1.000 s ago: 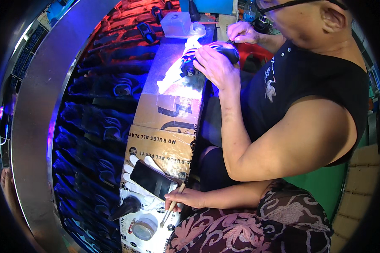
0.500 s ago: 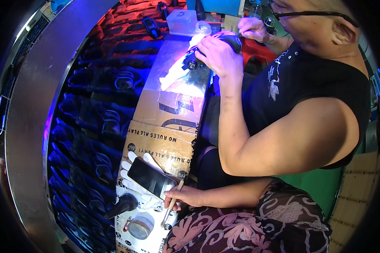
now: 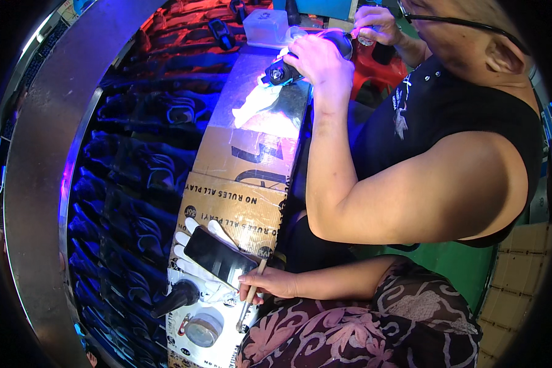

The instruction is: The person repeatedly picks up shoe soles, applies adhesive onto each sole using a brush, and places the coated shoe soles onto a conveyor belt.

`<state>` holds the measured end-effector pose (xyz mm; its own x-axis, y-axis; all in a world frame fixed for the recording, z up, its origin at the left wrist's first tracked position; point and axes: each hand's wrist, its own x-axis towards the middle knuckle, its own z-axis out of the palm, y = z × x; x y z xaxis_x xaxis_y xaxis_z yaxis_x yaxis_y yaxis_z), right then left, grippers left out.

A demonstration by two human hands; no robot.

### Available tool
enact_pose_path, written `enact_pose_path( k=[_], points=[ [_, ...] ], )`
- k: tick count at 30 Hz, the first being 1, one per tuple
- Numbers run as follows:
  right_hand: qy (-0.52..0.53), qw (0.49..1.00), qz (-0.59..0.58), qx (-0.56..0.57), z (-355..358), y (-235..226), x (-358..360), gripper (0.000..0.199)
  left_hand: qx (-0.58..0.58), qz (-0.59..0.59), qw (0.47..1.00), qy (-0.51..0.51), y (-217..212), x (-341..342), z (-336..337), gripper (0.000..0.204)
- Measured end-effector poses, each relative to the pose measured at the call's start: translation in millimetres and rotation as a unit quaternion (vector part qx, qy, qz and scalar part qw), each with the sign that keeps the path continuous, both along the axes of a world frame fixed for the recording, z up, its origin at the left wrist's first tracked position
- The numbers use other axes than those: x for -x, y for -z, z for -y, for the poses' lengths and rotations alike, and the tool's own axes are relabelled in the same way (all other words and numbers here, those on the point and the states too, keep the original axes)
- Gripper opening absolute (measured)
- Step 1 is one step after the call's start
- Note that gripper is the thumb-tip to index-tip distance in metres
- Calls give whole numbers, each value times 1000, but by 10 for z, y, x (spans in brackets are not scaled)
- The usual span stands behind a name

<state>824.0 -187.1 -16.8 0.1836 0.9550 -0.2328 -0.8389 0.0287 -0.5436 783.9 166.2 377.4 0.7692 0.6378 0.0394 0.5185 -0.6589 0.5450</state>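
Note:
My right hand [image 3: 268, 283] comes in from the lower right, its fingers closed round the pale handle of a brush [image 3: 248, 305]. The brush slants, handle end up and bristle end down, over the bench edge. Just left of this hand a black phone [image 3: 218, 254] lies on a white glove [image 3: 181, 252]. Below the phone are a black funnel-shaped piece [image 3: 179, 297] and a round, pale, translucent container [image 3: 203, 329]. My left hand does not show.
A co-worker in a black sleeveless top [image 3: 460, 116] sits at right, one hand [image 3: 325, 58] on a dark item [image 3: 278, 74], the other hand [image 3: 379, 26] raised. Cardboard [image 3: 233, 196] covers the bench. Dark shoe-like items [image 3: 159, 175] fill the left. A clear plastic box [image 3: 265, 27] stands far off.
The co-worker's far hand has lifted up and right. Their near hand and the dark item have shifted slightly upward. My right hand keeps nearly the same place with the brush.

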Motion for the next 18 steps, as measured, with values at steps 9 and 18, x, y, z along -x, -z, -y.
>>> enact_pose_path(
  k=[9, 18],
  points=[
    [7, 1000, 2, 11, -5, -7, -6, 53, 9, 5, 1000, 2, 30, -5, -56, 34],
    [14, 998, -60, -6, -25, 59, -18, 50, 14, 9, 1000, 4, -1, 41, -110, 33]
  ],
)
